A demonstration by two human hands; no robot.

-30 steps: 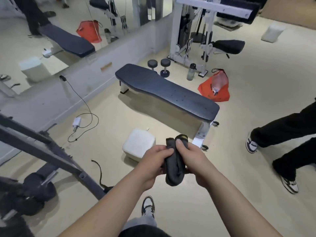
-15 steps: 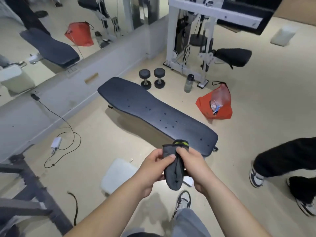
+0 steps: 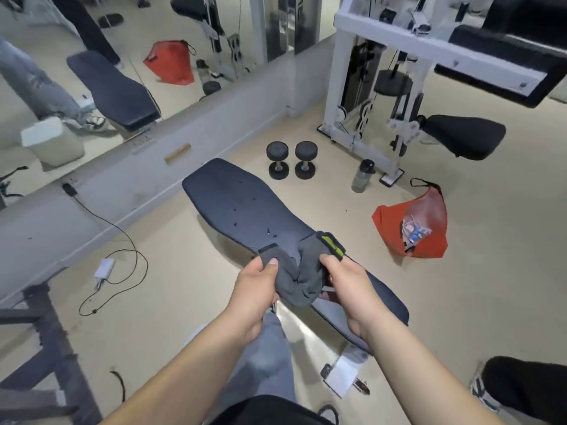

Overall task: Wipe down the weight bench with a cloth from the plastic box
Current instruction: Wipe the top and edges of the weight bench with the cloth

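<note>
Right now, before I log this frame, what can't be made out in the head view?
All in the head view:
- Bench, near end: covered by the cloth, left hand and right hand.
- Cloth's full shape: bunched between both hands.
- Bench frame: hidden under the pad; only one foot shows.
- Red bag contents: too small and blurred.
- Bystander: cut off by the right edge.

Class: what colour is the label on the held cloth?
The label is yellow-green, on the dark grey cloth; the head view shows it.
</note>
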